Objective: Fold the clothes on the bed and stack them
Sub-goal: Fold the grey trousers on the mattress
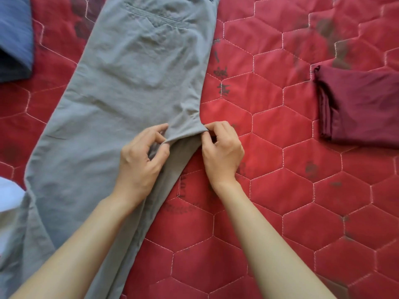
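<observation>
— What's under you?
— I see a red hexagon-quilted bed cover, bare at lower right.
— Grip?
— My left hand and right hand pinch the grey cotton trousers at frame centre.

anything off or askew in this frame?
Minor only. The grey trousers lie diagonally across the red quilt, and the crotch point sticks out bunched where the left hand and right hand pinch it. Dark smudged print marks the quilt. No visible damage.
</observation>
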Motion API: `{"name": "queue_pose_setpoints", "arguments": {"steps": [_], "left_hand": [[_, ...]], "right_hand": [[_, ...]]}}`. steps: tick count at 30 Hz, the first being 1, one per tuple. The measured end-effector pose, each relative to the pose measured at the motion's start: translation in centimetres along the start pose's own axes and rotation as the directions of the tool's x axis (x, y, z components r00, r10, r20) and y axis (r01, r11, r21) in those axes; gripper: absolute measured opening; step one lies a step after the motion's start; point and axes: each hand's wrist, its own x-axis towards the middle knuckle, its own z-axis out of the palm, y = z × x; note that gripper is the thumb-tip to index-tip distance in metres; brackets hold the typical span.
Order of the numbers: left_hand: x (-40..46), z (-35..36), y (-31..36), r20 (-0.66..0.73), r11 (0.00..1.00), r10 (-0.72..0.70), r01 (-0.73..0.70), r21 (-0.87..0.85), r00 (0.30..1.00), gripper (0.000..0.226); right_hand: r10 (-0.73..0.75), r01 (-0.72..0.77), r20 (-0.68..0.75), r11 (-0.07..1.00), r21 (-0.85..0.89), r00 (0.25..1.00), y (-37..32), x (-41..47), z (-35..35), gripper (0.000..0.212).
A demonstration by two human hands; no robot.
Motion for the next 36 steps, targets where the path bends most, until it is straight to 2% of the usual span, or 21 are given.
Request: {"name": "queue_pose_setpoints", "arguments": {"steps": [3,6,7,9,12,15,17,19,20,22,23,25,27,28,29,31,34,36], "left_hand": [[-0.1,0.0,-0.3,0.158,0.999,0.011,-0.005,-0.035,0.987,0.041],[1.4,-0.3,-1.7,0.19,0.975,0.084,-0.12,0.187,0.978,0.057],[2.1,-0.3,-2.2,0.224,0.94,0.093,-0.16,0.302,0.97,0.059],[3.2,-0.1,-3.3,0.296,0.833,0.078,-0.226,0.506,0.952,0.061],[3.4,0.3,-4.7,0.319,0.698,0.072,-0.276,0.661,0.945,0.057],[3.4,0.5,-5.3,0.288,0.674,0.082,-0.266,0.689,0.954,0.055],[3.3,0.7,-5.3,0.274,0.67,0.094,-0.265,0.693,0.957,0.055],[3.3,0.7,-5.3,0.266,0.669,0.104,-0.265,0.694,0.958,0.056],[3.3,0.7,-5.3,0.264,0.668,0.105,-0.265,0.695,0.959,0.056],[3.2,0.7,-5.2,0.266,0.668,0.11,-0.27,0.694,0.958,0.056],[3.2,0.7,-5.1,0.269,0.67,0.119,-0.277,0.689,0.956,0.055],[3.1,0.6,-5.3,0.237,0.688,0.123,-0.255,0.679,0.964,0.055],[2.8,0.4,-5.5,0.098,0.711,0.059,-0.111,0.695,0.993,0.055],[2.8,0.3,-5.5,0.014,0.711,0.007,-0.015,0.703,1.0,0.055],[2.8,0.3,-5.5,-0.041,0.704,-0.044,0.06,0.708,0.998,0.056],[3.0,0.5,-5.3,-0.059,0.684,-0.107,0.116,0.72,0.993,0.059],[4.5,0.3,-5.5,-0.01,0.673,-0.115,0.086,0.734,0.993,0.058],[6.5,-0.4,-6.2,0.029,0.667,-0.066,0.023,0.745,0.997,0.056]], "right_hand": [[0.012,-0.012,0.023,1.0,-0.006,1.0,0.5,-0.4,-0.4,0.005],[-0.15,0.152,0.031,0.985,-0.085,0.988,0.3,-0.6,-0.6,0.025],[-0.213,0.216,0.043,0.969,-0.119,0.976,0.1,-0.5,-0.6,0.027],[-0.296,0.299,0.046,0.938,-0.176,0.954,0.2,-0.1,-0.5,0.019],[-0.273,0.281,0.068,0.941,-0.191,0.96,1.4,0.6,-1.1,0.009],[-0.163,0.189,0.163,0.968,-0.162,0.973,1.3,0.8,-1.8,0.009],[-0.028,0.059,0.226,0.99,-0.131,0.974,0.6,0.8,-2.2,0.018],[0.152,-0.129,0.222,0.985,-0.113,0.963,-0.3,0.9,-2.6,0.033],[0.194,-0.179,0.17,0.979,-0.1,0.966,-1.3,1.0,-2.7,0.039],[0.101,-0.101,0.056,0.995,-0.014,0.993,-4.3,1.0,-1.8,0.047],[0.02,-0.021,0.055,1.0,0.02,0.998,-5.9,1.1,-0.5,0.051],[-0.078,0.086,0.19,0.996,-0.037,0.979,-8.3,1.5,2.5,0.057],[-0.083,0.188,0.365,0.946,-0.264,0.927,-7.3,2.1,5.2,0.055],[-0.069,0.231,0.409,0.903,-0.362,0.91,-5.8,2.2,5.8,0.054],[-0.046,0.243,0.414,0.866,-0.437,0.909,-4.0,1.9,5.7,0.056],[0.031,0.175,0.351,0.825,-0.538,0.936,-0.9,0.8,3.9,0.058],[0.154,0.031,0.276,0.824,-0.566,0.949,1.3,-0.4,0.9,0.062],[0.114,0.03,0.243,0.854,-0.519,0.963,0.9,0.7,0.0,0.06]]}}
